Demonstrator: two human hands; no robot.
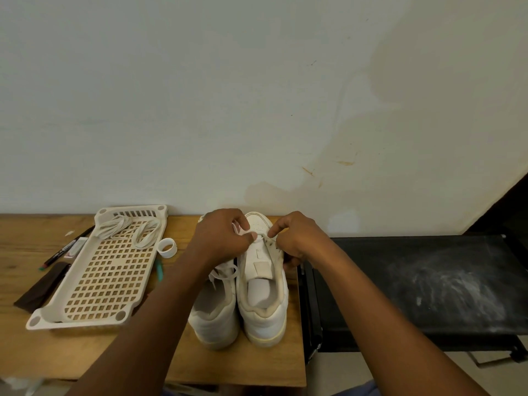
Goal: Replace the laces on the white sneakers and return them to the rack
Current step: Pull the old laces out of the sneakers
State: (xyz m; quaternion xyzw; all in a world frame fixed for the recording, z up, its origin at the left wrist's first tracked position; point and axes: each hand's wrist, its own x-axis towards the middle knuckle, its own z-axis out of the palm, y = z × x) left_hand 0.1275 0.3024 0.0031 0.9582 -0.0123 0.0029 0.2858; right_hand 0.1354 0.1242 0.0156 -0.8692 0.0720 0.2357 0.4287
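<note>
A wooden surface (257, 364) stands against a pale, stained wall (257, 95). At its far left you have a marker (61, 250) and a dark folded cloth (43, 284), then a perforated plastic tray (94, 284) with loose laces (134, 230) piled at its far end. Just right of the tray sits a small white ring (167, 247). The two white sneakers (261, 298) stand side by side in the middle, heels toward you. Your left hand (220, 238) hovers over the far part of the left sneaker and pinches a lace (238, 228). Your right hand (297, 241) is curled on the right sneaker's eyelet edge, its forefinger pointing at the tongue. To the right lies a black dusty shelf (428, 284).
</note>
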